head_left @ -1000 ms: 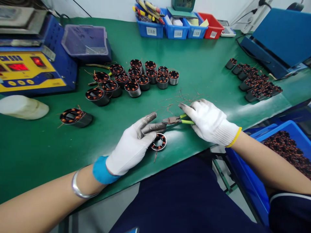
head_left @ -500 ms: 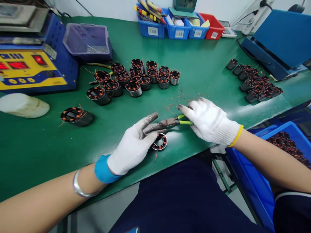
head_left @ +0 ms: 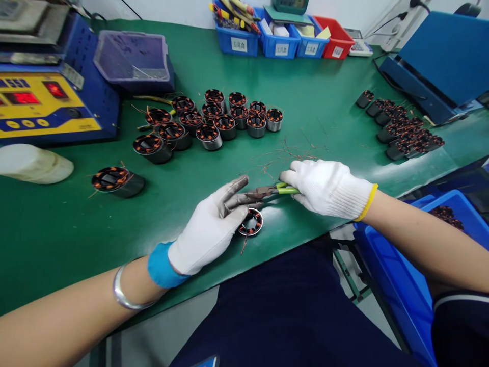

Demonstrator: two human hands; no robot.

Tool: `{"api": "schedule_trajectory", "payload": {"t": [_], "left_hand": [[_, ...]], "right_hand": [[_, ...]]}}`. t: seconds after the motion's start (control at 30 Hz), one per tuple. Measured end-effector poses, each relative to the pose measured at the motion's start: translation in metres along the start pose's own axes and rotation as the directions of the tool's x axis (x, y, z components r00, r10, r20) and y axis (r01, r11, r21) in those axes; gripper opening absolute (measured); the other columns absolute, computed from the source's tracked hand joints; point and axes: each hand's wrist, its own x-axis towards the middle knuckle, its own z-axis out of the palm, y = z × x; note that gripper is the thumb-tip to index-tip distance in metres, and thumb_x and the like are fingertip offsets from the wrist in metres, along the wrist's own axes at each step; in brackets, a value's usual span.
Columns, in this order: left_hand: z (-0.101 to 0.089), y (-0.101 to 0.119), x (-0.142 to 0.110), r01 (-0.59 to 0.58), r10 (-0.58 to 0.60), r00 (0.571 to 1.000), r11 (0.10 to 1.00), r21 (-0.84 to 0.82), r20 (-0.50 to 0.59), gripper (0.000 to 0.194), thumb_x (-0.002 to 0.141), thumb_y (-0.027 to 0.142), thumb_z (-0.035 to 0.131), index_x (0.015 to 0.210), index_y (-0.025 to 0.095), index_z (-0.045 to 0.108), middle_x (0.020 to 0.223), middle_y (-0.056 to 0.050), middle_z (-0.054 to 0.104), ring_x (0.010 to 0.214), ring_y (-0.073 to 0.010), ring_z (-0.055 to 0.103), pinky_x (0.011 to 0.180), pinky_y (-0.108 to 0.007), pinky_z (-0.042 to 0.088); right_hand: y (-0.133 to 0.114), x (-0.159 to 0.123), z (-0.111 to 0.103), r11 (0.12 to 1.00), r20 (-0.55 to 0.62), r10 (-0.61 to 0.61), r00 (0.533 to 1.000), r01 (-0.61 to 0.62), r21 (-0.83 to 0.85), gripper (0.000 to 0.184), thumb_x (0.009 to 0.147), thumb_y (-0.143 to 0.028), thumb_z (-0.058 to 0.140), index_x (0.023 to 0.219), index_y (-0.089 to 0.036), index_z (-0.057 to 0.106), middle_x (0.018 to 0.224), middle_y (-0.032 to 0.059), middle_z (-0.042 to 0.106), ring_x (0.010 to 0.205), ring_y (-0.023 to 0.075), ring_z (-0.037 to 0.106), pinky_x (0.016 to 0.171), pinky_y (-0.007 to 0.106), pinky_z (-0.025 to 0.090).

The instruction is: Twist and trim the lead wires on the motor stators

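Observation:
My left hand (head_left: 214,221), in a white glove with greyed fingertips, has its thumb and fingers around the side of a motor stator (head_left: 251,222). The stator stands on the green bench near its front edge, its ring of copper windings facing up. A short copper wire tail (head_left: 243,246) sticks out toward me. My gloved right hand (head_left: 319,184) is closed on the green handles of pliers (head_left: 265,192). The plier jaws lie over the left fingers, just above the stator's far rim. Whether the jaws grip a wire is too small to tell.
Wire clippings (head_left: 292,153) lie beyond my hands. Several stators (head_left: 210,136) are grouped behind, a lone stator (head_left: 118,182) left, more stators (head_left: 405,132) right. A white bottle (head_left: 34,163) lies by the yellow-blue machine (head_left: 49,109). A blue crate (head_left: 385,255) stands at right below bench level.
My right hand has shifted slightly left with the pliers, and the plier handles have drawn closer together. My left hand and the stator have stayed in place.

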Motion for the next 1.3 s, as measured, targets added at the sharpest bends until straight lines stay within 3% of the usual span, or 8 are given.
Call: {"api": "schedule_trajectory", "payload": {"t": [0.17,0.37,0.57,0.87,1.0,1.1,1.2,1.3], "left_hand": [[0.000,0.000,0.000,0.000,0.000,1.000,1.000,0.003,-0.008,0.078,0.079,0.028,0.068,0.145,0.007,0.032,0.123,-0.019,0.066,0.113,-0.0299,0.065,0.103,-0.049,0.048],[0.001,0.002,-0.001,-0.003,0.003,1.000,1.000,-0.007,-0.006,0.077,0.079,0.026,0.067,0.145,0.007,0.031,0.118,-0.018,0.068,0.111,-0.0289,0.066,0.103,-0.049,0.048],[0.003,0.001,-0.001,-0.016,0.016,1.000,1.000,-0.010,-0.012,0.077,0.080,0.025,0.065,0.146,0.007,0.029,0.115,-0.017,0.069,0.112,-0.0280,0.066,0.103,-0.049,0.049],[0.002,-0.006,-0.001,-0.102,0.102,0.994,0.995,0.023,-0.034,0.082,0.079,0.026,0.065,0.151,0.011,0.029,0.138,-0.018,0.057,0.122,-0.0300,0.059,0.113,-0.049,0.038],[0.001,-0.006,0.000,-0.096,0.099,0.993,0.994,0.051,-0.057,0.082,0.078,0.026,0.066,0.151,0.012,0.030,0.141,-0.017,0.054,0.127,-0.0319,0.055,0.115,-0.050,0.035],[0.002,-0.006,0.000,-0.097,0.099,0.994,0.994,0.050,-0.043,0.082,0.078,0.028,0.065,0.151,0.011,0.029,0.137,-0.018,0.057,0.126,-0.0317,0.056,0.113,-0.049,0.037],[0.003,-0.006,-0.001,-0.093,0.093,0.996,0.996,0.010,0.001,0.087,0.079,0.029,0.064,0.152,0.010,0.022,0.130,-0.019,0.062,0.117,-0.0302,0.062,0.108,-0.051,0.042],[0.000,-0.004,0.000,-0.119,0.117,0.992,0.992,-0.036,-0.035,0.096,0.074,0.028,0.069,0.152,0.011,0.015,0.131,-0.021,0.059,0.113,-0.0292,0.064,0.105,-0.051,0.044]], "right_hand": [[0.006,0.005,0.000,0.997,-0.041,-0.055,0.998,0.053,-0.047,0.033,0.087,-0.033,0.049,0.116,-0.018,0.057,0.101,0.0112,0.060,0.085,0.0263,0.060,0.065,0.033,0.032],[0.007,0.002,0.000,1.000,-0.018,-0.001,1.000,0.001,-0.016,0.034,0.090,-0.036,0.047,0.115,-0.017,0.057,0.101,0.0108,0.061,0.081,0.0240,0.060,0.067,0.033,0.034],[0.012,0.010,0.001,0.996,-0.073,-0.070,0.995,0.065,-0.064,0.057,0.088,-0.036,0.051,0.141,-0.017,0.042,0.113,0.0134,0.058,0.095,0.0286,0.057,0.096,0.051,0.030],[-0.004,0.019,-0.014,0.976,-0.126,-0.154,0.980,0.131,-0.176,0.052,0.088,-0.036,0.051,0.136,-0.017,0.047,0.109,0.0112,0.060,0.092,0.0272,0.057,0.103,0.060,0.025],[-0.006,0.020,-0.016,0.971,-0.117,-0.156,0.981,0.131,-0.199,0.044,0.086,-0.032,0.049,0.128,-0.017,0.054,0.102,0.0101,0.061,0.088,0.0275,0.058,0.099,0.059,0.029],[-0.007,0.019,-0.019,0.978,-0.080,-0.140,0.987,0.125,-0.168,0.036,0.087,-0.031,0.048,0.119,-0.017,0.058,0.096,0.0100,0.060,0.085,0.0276,0.059,0.087,0.050,0.039],[-0.007,0.011,-0.019,0.995,-0.076,-0.043,0.996,0.036,-0.096,0.036,0.091,-0.037,0.044,0.119,-0.019,0.057,0.101,0.0112,0.059,0.084,0.0264,0.059,0.068,0.036,0.039],[-0.002,-0.006,-0.004,0.996,-0.081,0.075,0.994,-0.078,-0.032,0.044,0.093,-0.047,0.041,0.125,-0.020,0.054,0.106,0.0110,0.059,0.085,0.0246,0.059,0.061,0.031,0.034]]}}
